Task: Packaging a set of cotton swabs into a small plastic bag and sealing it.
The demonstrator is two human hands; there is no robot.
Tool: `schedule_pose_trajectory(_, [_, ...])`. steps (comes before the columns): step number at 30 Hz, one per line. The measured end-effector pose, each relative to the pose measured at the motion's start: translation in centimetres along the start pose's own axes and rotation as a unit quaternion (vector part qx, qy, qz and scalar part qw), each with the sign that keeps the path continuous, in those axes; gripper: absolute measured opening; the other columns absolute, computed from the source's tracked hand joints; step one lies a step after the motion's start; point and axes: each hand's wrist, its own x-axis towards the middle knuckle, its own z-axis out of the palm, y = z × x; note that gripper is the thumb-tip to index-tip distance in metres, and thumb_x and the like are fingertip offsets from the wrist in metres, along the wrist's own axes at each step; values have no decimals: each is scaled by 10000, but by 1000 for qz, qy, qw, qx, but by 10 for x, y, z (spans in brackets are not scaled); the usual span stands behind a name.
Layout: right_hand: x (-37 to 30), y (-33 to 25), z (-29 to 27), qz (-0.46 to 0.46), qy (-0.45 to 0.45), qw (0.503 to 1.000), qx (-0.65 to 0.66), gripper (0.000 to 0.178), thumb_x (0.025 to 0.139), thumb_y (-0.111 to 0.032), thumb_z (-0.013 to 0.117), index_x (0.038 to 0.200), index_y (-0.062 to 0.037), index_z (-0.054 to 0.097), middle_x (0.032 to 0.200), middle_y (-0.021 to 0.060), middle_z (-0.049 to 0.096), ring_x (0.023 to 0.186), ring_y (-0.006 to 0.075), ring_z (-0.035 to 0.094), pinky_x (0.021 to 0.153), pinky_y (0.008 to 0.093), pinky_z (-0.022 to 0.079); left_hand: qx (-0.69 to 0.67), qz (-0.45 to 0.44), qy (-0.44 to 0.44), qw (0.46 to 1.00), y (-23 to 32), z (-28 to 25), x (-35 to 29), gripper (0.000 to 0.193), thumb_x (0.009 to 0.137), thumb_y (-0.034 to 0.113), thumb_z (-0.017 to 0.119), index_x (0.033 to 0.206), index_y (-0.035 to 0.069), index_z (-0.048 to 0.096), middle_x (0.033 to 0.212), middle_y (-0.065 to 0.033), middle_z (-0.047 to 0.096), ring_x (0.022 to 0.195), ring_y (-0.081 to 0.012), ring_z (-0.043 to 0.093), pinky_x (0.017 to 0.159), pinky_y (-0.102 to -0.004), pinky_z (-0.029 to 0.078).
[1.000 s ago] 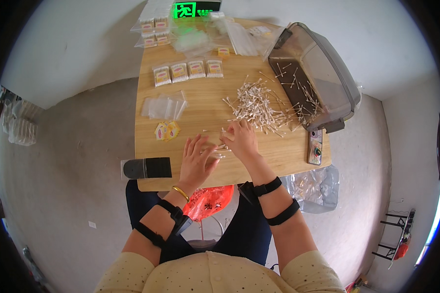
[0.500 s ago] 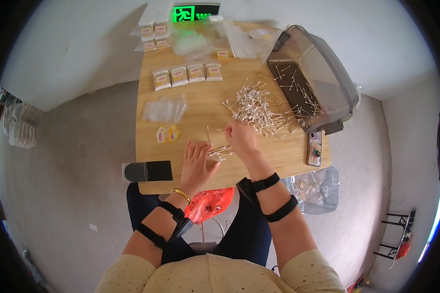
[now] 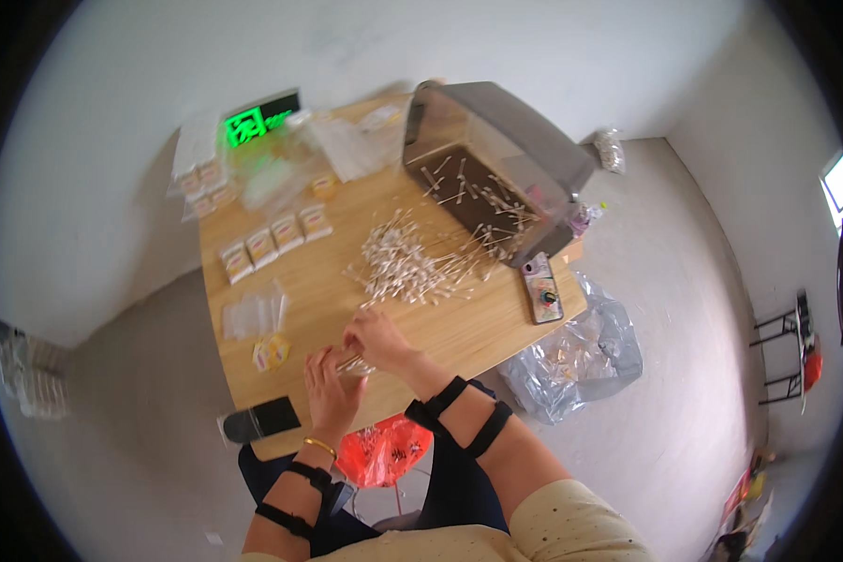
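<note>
From my remote feed I see left hand (image 3: 335,382) half-curled at small swab bunch (image 3: 355,366), grip unclear; right hand (image 3: 380,338) at bunch's 1 o'clock, fingers gathered, can't tell if pinching. Loose swab pile (image 3: 405,264) 1 o'clock of hands, swab packs (image 3: 261,246) 11, yellow cards (image 3: 276,351) 9.

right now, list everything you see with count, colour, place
table: 1, brown, centre
loose swabs: many, white, mid-table
bin: 1, see-through grey, table's far right
phone: 1, multicoloured, right edge
swab packs: 4, white-yellow, left
small bags: several, clear, left
cards: several, yellow, left
flat strip: 1, black, near left corner
lit sign: 1, green, far edge
bagged packs: several, white, far left
large bags: several, clear, far edge
carrier bag: 1, red, below near edge
floor bag: 1, grey, right
frame: 1, black, far right
bracelet: 1, gold, left arm
straps: 4, black, both arms
left hand: 1, bare, at gathered swabs
right hand: 1, bare, beside left hand
</note>
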Motion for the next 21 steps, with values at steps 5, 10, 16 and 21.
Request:
schedule_pose_trajectory(5, [-22, -2, -17, 44, 18, 998, 43, 83, 839, -129, 685, 907, -125, 732, 1063, 77, 649, 1128, 308, 567, 960, 422, 467, 21, 16, -30, 999, 14, -5, 9, 729, 790, 212, 802, 1428, 92, 470, 1481, -173, 490, 1417, -377, 424, 1231, -584, 258])
schedule_pose_trajectory(10, [-42, -9, -2, 52, 134, 987, 72, 112, 857, -124, 672, 953, -113, 730, 1050, 95, 643, 1094, 322, 567, 947, 432, 471, 92, 22, -54, 994, 7, -1, 9, 643, 847, 302, 723, 1429, 105, 529, 1484, -124, 528, 1427, -335, 435, 1242, -578, 231])
schedule_pose_trajectory(16, [-45, -16, 7, 42, 213, 968, 127, 140, 877, -72, 650, 992, -73, 730, 1017, 135, 635, 1039, 353, 565, 921, 437, 482, 83, 18, -54, 995, 9, -5, 9, 484, 889, 287, 694, 1342, 133, 619, 1471, -116, 546, 1409, -341, 452, 1235, -566, 244])
schedule_pose_trajectory(21, [-52, -9, -7, 99, 271, 941, 175, 143, 952, -20, 580, 1030, -27, 700, 1043, 148, 619, 1034, 329, 570, 911, 409, 478, 88, 23, -61, 994, 8, -2, 8, 437, 895, 282, 708, 1298, 128, 637, 1476, -109, 544, 1408, -342, 453, 1238, -558, 250])
